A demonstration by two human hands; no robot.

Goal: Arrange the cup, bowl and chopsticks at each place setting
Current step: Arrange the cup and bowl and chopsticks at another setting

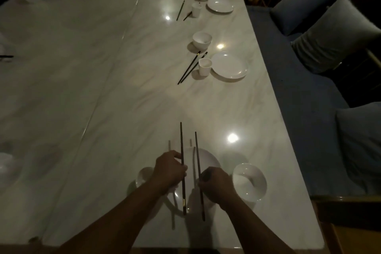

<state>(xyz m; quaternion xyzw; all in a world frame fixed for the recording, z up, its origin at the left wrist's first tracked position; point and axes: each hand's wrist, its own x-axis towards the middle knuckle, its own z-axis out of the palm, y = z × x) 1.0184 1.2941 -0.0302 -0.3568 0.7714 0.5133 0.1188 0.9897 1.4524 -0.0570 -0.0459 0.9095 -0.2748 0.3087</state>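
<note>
My left hand (170, 170) grips one dark chopstick (182, 148) and my right hand (214, 186) grips a second dark chopstick (197, 150). Both sticks point away from me, held above a white plate (208, 158) near the table's front edge. A white bowl (249, 183) stands just right of the plate. A small white cup (143, 176) sits left of the plate, partly hidden behind my left wrist.
The long marble table (123, 88) carries other settings along its right side: a bowl (202, 40), a cup (204, 66), a plate (229, 65) and chopsticks (189, 70), with more farther back. A blue bench with cushions (329, 37) runs along the right.
</note>
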